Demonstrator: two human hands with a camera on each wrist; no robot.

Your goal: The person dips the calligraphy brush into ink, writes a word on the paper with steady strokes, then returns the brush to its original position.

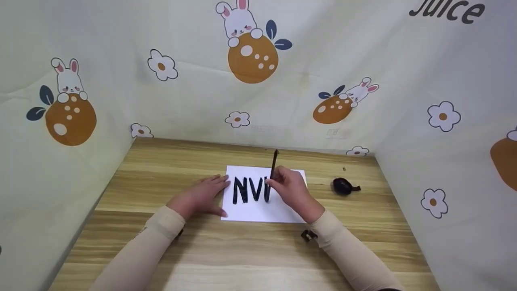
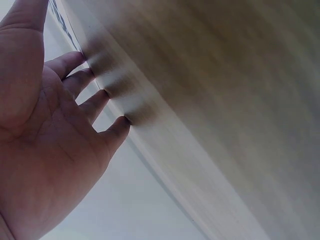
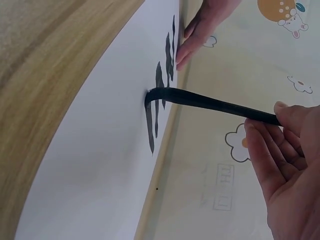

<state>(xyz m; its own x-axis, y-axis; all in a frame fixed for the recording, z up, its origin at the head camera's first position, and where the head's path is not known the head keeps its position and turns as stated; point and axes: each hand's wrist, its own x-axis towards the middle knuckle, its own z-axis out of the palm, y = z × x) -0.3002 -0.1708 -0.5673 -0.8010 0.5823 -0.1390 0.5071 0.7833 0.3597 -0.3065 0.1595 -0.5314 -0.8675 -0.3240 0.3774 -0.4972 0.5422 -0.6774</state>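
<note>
A white sheet of paper (image 1: 250,214) lies on the wooden table, bearing bold black strokes (image 1: 240,190) that read like N, V and an upright stroke. My right hand (image 1: 291,190) pinches a dark ink brush (image 1: 274,163) between thumb and fingers, its handle pointing up. In the right wrist view the brush (image 3: 210,101) has its bent, inked tip on the paper (image 3: 100,130), at one end of the last stroke. The fingers of my left hand (image 1: 204,196) are spread, with the fingertips at the paper's left edge. The left wrist view shows that palm (image 2: 55,135) and the fingertips touching down.
Right of the paper, a small round black dish (image 1: 342,186) with a short handle stands on the table (image 1: 169,161). Pale cloth walls (image 1: 194,97) printed with rabbits, oranges and flowers enclose the back and both sides. Dark wrist mounts (image 1: 309,235) show by the sleeves.
</note>
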